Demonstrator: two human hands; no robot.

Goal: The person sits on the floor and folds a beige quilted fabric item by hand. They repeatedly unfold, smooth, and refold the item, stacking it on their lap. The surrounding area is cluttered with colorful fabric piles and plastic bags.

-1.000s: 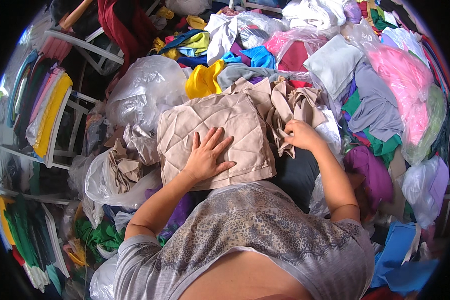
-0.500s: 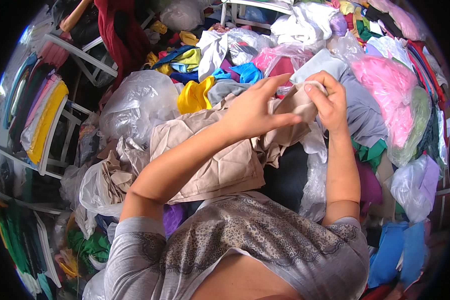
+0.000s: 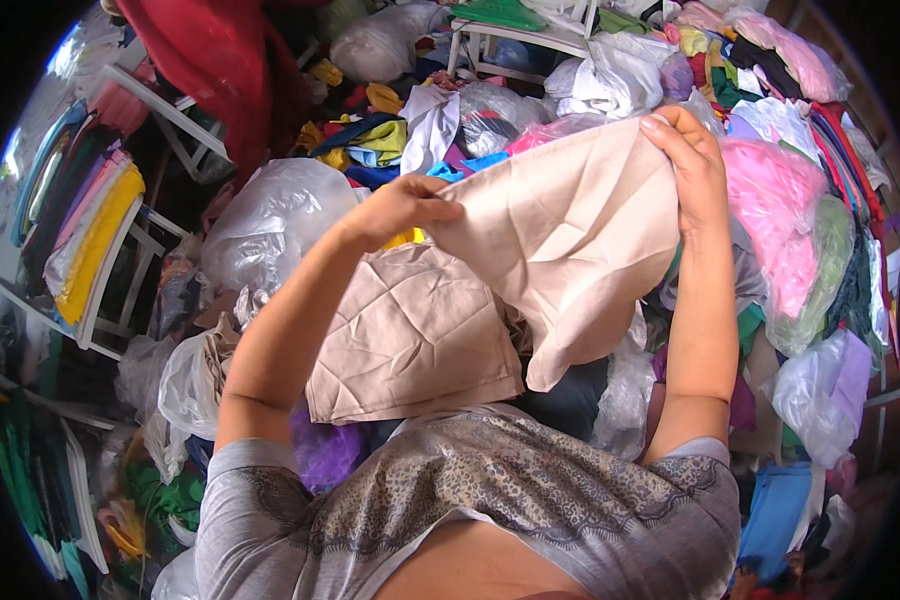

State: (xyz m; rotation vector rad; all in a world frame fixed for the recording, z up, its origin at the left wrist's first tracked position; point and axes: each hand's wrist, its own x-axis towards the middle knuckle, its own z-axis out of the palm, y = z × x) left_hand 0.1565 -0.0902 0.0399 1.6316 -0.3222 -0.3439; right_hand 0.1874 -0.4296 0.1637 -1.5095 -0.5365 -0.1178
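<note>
Cloth [image 3: 570,230]: since the earlier frame, it has been spread from a loose bunch into one broad sheet of beige woven fabric; it is held raised, partly over the stack's right side, creased, with its lower end hanging in a soft fold.
Left hand [image 3: 400,210]: fingers pinched together, the cloth's upper left corner gripped.
Right hand [image 3: 692,160]: fingers curled nearly closed, the upper right corner gripped.
Stack [image 3: 410,340]: one squarish beige pile, crossed by fold creases; its layers cannot be counted.
Clear bag [image 3: 290,215]: one, puffed and crinkled; its contents cannot be made out.
Small bag [image 3: 185,395]: one, of thin plastic; tan fabric [image 3: 220,348] is held in it.
Pink bag [image 3: 770,215]: one, glossy, packed with pink fabric.
Stool [image 3: 520,37]: one at the top, white; something green [image 3: 498,12] is laid on it.
</note>
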